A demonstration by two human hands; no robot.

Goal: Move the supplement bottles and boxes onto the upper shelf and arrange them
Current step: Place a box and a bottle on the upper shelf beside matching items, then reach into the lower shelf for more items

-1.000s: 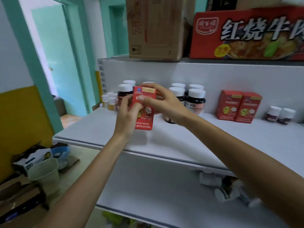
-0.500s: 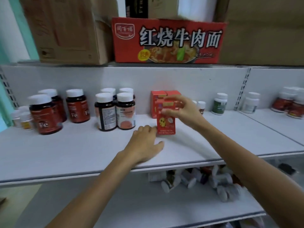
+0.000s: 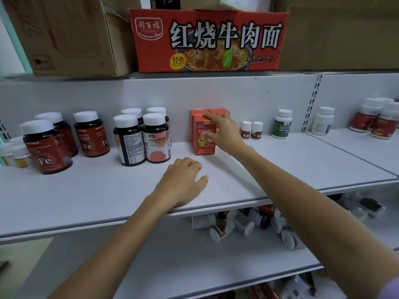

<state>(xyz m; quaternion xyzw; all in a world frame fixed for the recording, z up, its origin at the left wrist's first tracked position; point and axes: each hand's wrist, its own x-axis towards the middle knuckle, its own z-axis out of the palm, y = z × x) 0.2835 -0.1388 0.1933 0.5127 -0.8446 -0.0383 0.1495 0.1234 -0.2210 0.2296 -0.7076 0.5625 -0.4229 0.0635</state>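
Note:
My right hand [image 3: 222, 131] grips a red supplement box [image 3: 204, 139] by its top and front as it stands on the upper shelf [image 3: 108, 195], right in front of two more red boxes [image 3: 218, 111]. My left hand [image 3: 183, 182] rests flat on the shelf, holding nothing. Dark bottles with white caps [image 3: 142, 139] stand left of the boxes, and red-labelled "Fe" bottles [image 3: 46, 147] stand further left. Small bottles [image 3: 251, 130] and a green-labelled bottle [image 3: 282, 124] stand to the right. Several bottles [image 3: 244, 225] lie jumbled on the lower shelf.
Cardboard cartons [image 3: 64, 35] and a red noodle carton [image 3: 207, 39] sit on the top shelf overhead. A neighbouring shelf section on the right holds a white bottle [image 3: 322, 120] and red-labelled bottles [image 3: 375, 119]. Small bottles [image 3: 15, 155] stand at the far left.
The view swung right along the shelf. My right hand carried the red box right and set it down in front of the other red boxes; my left hand let go and dropped onto the shelf.

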